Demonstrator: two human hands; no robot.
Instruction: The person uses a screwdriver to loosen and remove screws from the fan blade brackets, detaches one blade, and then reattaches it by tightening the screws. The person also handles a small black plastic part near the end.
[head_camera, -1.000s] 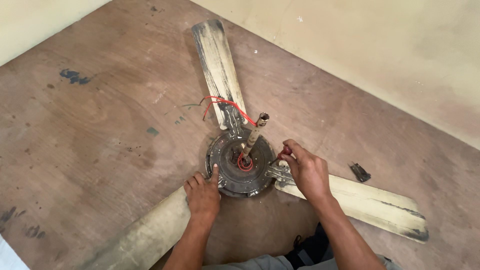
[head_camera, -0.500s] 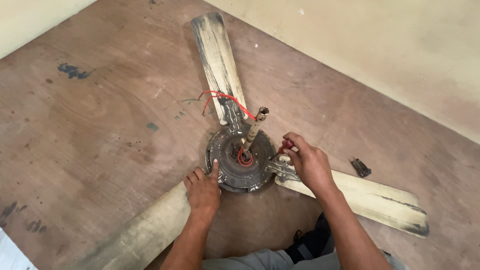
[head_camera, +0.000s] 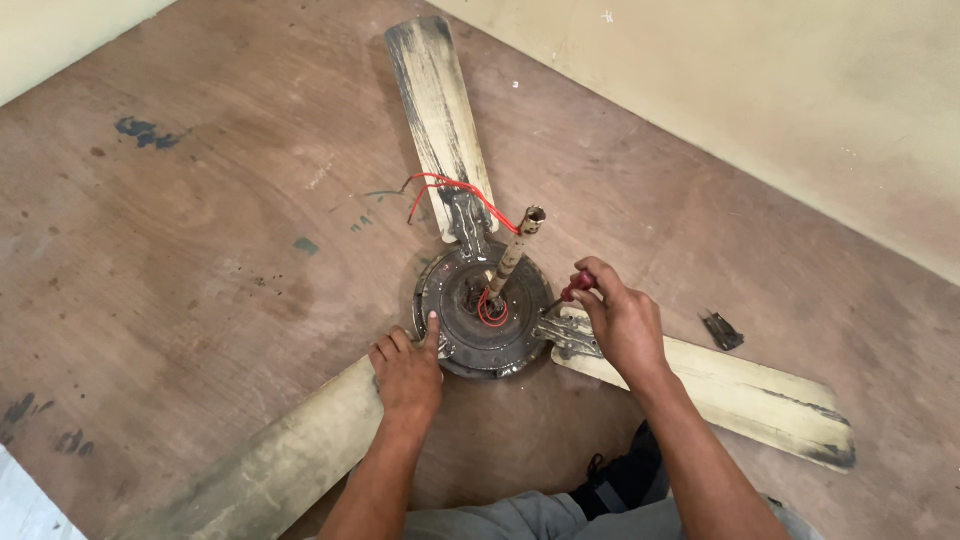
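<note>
An old ceiling fan lies on the brown floor, its dark round motor housing (head_camera: 470, 325) facing up. A worn rod (head_camera: 512, 252) sticks up from its centre with red wires (head_camera: 440, 190) trailing off. Three dirty cream blades spread out: far (head_camera: 438, 110), right (head_camera: 740, 390), near left (head_camera: 270, 465). My left hand (head_camera: 408, 368) rests on the housing's near-left rim, thumb pressing on it. My right hand (head_camera: 620, 320) grips a red-handled screwdriver (head_camera: 577, 284), its tip pointing at the housing's right edge by the blade bracket (head_camera: 565, 335).
A small dark metal part (head_camera: 722, 330) lies on the floor right of my right hand. A pale wall (head_camera: 780, 100) runs along the back right, another at top left. My knees and grey trousers are at the bottom edge.
My right hand has shifted slightly up and left, bringing the screwdriver closer to the housing rim. My left hand stays on the housing. The view has tilted a little.
</note>
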